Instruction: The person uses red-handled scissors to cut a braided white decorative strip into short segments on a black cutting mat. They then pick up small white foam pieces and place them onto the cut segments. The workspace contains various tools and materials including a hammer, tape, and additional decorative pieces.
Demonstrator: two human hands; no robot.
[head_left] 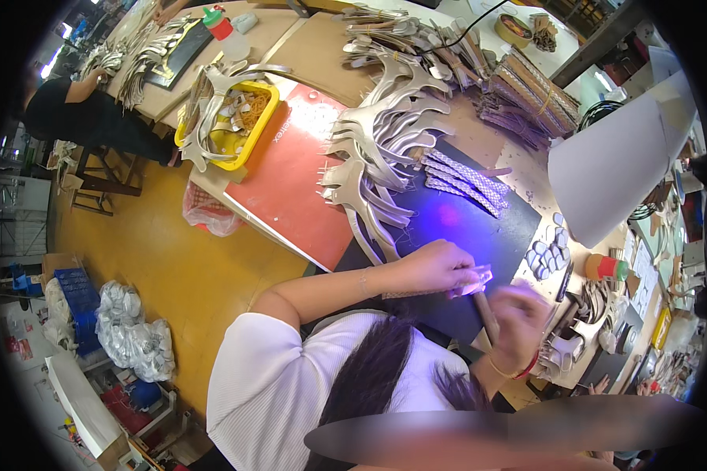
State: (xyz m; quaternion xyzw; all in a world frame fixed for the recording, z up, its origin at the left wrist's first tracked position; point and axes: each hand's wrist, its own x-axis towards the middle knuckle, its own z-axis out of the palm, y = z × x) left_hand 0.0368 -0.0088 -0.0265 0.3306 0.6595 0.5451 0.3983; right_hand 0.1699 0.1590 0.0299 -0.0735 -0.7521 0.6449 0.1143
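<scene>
My left hand (440, 268) is closed in a pinch on a small pale strip end (479, 279), lit bright violet. A narrow brownish strip (485, 315) hangs between my two hands; I cannot make out which one holds it. Close by on the right is my right hand (520, 320), fingers bent and smeared by motion. Both hands are over the near part of a dark mat (518, 208). Beyond them lie several braided straps (465, 182). Forked metallic leather strap pieces (361, 177) are fanned in an overlapping row to their left.
Small oval pieces (548, 255), a black pen (564, 282) and a bottle with a red and green top (605, 268) lie right. A large white sheet (605, 177) curves over the bench. A yellow basket (271, 118) stands left. Another person (78, 110) works far left.
</scene>
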